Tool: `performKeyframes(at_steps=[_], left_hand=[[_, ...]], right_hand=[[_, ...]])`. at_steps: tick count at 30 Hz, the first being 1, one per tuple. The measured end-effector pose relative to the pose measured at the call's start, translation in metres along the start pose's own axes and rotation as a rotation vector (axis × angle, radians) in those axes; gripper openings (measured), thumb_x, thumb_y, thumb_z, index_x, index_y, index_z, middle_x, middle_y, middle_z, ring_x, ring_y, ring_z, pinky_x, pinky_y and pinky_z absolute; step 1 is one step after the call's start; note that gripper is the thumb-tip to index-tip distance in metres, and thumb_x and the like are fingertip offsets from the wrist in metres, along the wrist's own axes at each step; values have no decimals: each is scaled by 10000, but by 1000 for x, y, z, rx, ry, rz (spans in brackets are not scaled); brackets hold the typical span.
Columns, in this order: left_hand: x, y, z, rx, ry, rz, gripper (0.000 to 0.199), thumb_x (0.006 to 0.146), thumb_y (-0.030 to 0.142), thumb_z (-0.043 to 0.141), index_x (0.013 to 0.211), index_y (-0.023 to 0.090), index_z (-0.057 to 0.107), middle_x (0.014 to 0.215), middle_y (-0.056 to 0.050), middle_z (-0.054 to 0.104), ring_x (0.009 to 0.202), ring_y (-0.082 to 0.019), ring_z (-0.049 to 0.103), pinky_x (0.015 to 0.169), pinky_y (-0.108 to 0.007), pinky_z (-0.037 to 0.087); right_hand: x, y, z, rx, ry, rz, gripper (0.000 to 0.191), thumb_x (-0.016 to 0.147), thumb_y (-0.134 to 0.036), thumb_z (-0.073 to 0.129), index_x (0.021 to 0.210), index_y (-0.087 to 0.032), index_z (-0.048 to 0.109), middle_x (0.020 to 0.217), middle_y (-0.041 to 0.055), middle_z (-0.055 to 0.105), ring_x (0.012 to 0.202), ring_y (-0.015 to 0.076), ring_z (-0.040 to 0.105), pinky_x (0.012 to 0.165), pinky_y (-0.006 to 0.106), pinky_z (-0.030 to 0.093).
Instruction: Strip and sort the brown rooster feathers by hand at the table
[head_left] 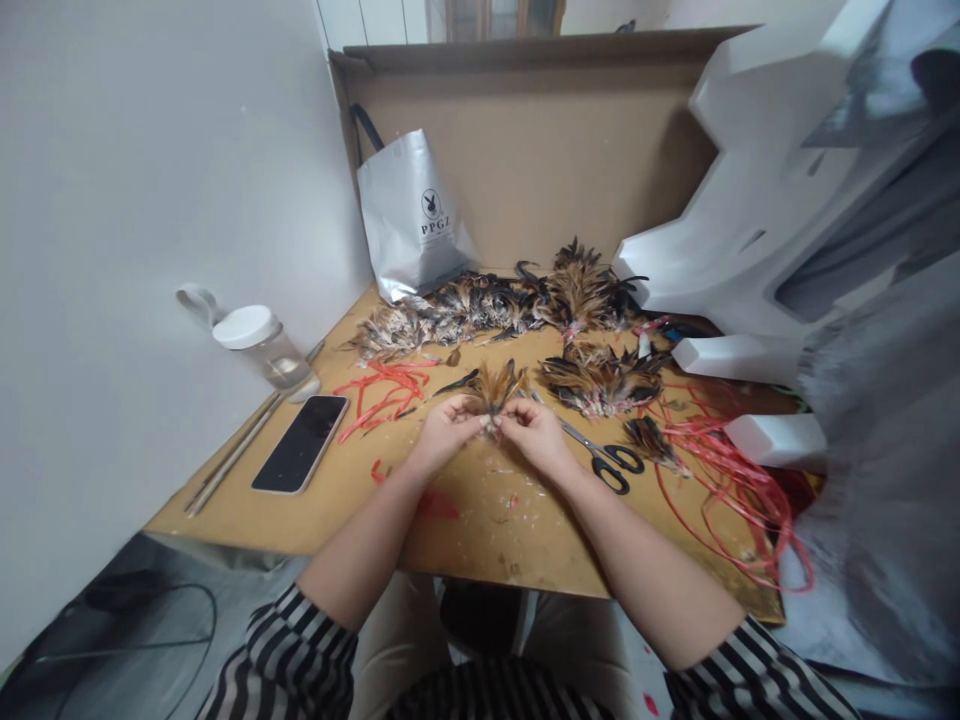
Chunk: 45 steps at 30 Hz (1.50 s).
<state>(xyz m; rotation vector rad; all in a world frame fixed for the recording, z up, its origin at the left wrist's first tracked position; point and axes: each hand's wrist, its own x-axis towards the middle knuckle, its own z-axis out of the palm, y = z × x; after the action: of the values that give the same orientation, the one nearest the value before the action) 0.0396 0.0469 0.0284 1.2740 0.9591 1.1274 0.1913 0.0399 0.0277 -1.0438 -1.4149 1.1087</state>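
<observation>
Both hands meet over the middle of the table, pinching a small bunch of brown and black feathers (495, 385) by its lower end. My left hand (450, 430) closes on the bunch from the left, my right hand (536, 432) from the right. The feather tips fan out upward, away from me; the quill ends are mostly hidden by fingertips. Black-handled scissors (611, 460) lie just right of my right hand. Beyond it rests a row of tied feather bunches (600, 378). A larger heap of loose feathers (480, 305) spreads along the back.
Red plastic strips (386, 392) lie at left, and a bigger tangle of red strips (739, 470) at right. A phone (300, 443), a clear bottle (266, 350) and thin sticks (232, 455) sit on the left. A silver bag (412, 215) stands behind; white foam (675, 250) borders the right.
</observation>
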Motion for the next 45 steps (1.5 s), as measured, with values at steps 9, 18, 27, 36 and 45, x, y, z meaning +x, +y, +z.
performKeyframes(at_steps=[9,18,27,36,45], left_hand=[[4,-9,-3,-170,-34,-117,315,588,315,731,774,123,565,638,-25,629,559,-104,582,525,-200,420],[3,-7,5,-291,21,-121,286,595,286,729,761,123,562,607,-16,630,529,-98,584,512,-192,421],[2,-11,6,-206,49,-179,255,559,292,747,683,104,628,604,-38,640,522,-86,564,508,-188,408],[5,-18,11,-172,172,-52,250,585,348,718,590,117,623,530,-20,606,481,-102,540,524,-233,431],[5,-17,9,-108,165,-38,263,593,368,709,638,122,628,555,-20,616,479,-95,532,531,-231,441]], right_hand=[[-2,2,6,199,-54,124,266,604,-395,692,631,-182,535,579,1,621,521,113,543,521,241,424],[2,12,8,290,-31,164,289,600,-385,707,643,-164,526,586,12,627,512,107,541,531,241,418],[-2,5,7,114,-3,72,252,624,-398,663,615,-192,517,567,-4,590,522,124,519,519,254,405],[0,12,24,328,143,124,266,612,-368,684,618,-181,496,530,-17,584,471,98,506,510,241,403],[1,12,17,390,51,188,273,593,-356,707,627,-173,508,549,-8,618,470,96,531,493,226,408]])
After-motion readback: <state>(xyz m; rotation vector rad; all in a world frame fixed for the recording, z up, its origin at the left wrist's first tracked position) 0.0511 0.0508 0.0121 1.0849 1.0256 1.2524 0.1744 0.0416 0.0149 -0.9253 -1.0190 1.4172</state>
